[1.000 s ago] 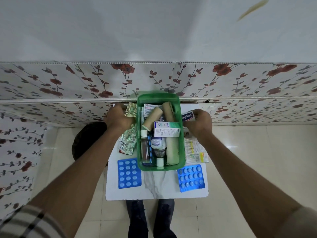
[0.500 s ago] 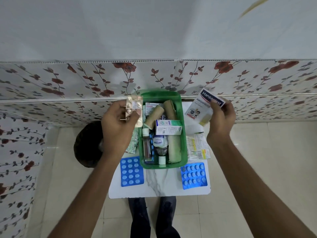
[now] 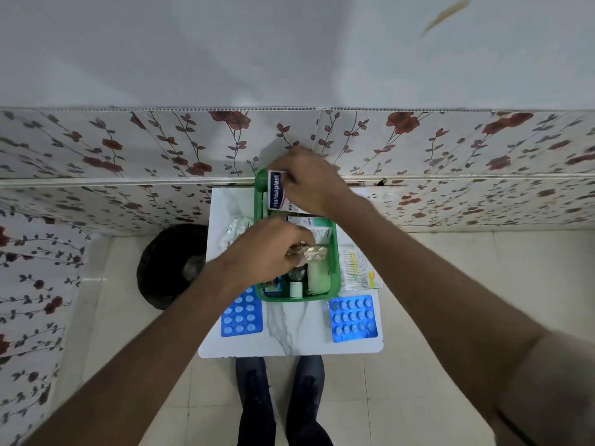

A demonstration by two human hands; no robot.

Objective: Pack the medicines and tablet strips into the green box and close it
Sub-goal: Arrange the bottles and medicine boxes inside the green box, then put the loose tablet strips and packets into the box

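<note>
Two items go in as we work, plaster pack (image 3: 277,192) in right hand (image 3: 317,185), foil strip (image 3: 310,253) in left hand (image 3: 269,249), over the box (image 3: 335,252); blue strips (image 3: 353,318), packet (image 3: 359,268) remain, lid unseen.

A black round bin (image 3: 167,268) stands beside the white table (image 3: 289,336).

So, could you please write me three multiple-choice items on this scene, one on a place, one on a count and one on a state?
1. Where is the Hansaplast box?
A. over the green box's far end
B. on the floor
C. on a blue strip

2. How many blue tablet strips lie on the table?
A. one
B. two
C. four

3. The green box is:
A. closed
B. upside down
C. open

Answers: A, the right hand holds it there; B, one by each near corner, the other right; C, contents show and no lid covers it.
</note>
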